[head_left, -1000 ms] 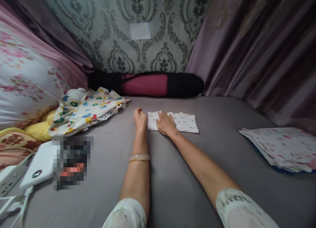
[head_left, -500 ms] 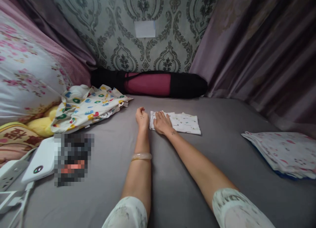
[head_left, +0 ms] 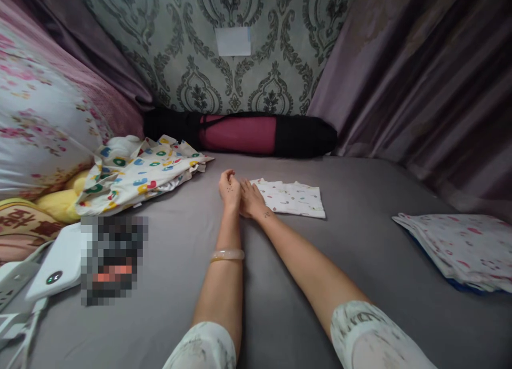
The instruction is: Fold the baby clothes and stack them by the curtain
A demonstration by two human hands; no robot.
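A folded white cloth (head_left: 294, 198) with small coloured prints lies flat on the grey bed sheet. My right hand (head_left: 251, 199) is spread flat at the cloth's left end, covering that edge. Right beside it, on the left, my left hand (head_left: 229, 190) rests on the sheet with its fingers curled in; nothing shows inside them. The two hands touch or nearly touch.
A long black and red bag (head_left: 238, 133) lies along the wall. To the left are a letter-print cloth (head_left: 140, 174), a yellow plush item (head_left: 60, 201), a white power bank (head_left: 56, 262) and a power strip (head_left: 16, 283). Folded cloths (head_left: 460, 246) are stacked at right.
My right hand has slid left across the cloth to its left edge, up against my left hand. The left hand has stayed nearly in place. The view has shifted slightly.
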